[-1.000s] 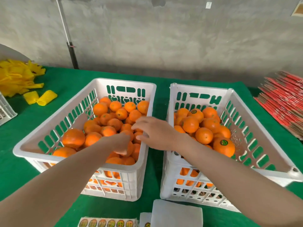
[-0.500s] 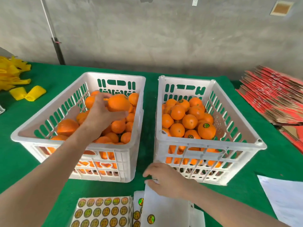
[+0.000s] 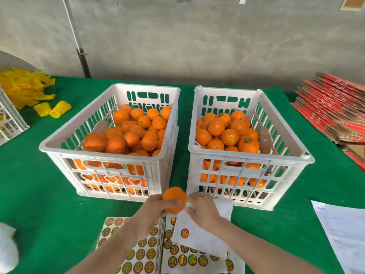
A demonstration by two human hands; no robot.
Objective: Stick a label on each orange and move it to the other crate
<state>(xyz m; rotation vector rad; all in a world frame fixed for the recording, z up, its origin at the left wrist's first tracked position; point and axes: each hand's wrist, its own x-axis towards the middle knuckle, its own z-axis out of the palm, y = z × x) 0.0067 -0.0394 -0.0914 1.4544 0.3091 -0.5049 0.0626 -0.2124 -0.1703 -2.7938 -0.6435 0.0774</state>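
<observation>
Orange held above the table, just in front of the near walls of the two crates and roughly in line with the gap between them. Left hand grips it from below and from the left, fingers curled round its underside. Right hand lies just beside it on the right, fingers bent toward the orange's right flank; whether they pinch a label or only touch the peel cannot be told. No label shows on the visible face. Label sheets lie directly beneath both hands. Right crate, in which some fruit bears labels, stands ahead and to the right; left crate ahead and to the left. Judged: labelling precedes a forward-right carry over the near rim.
</observation>
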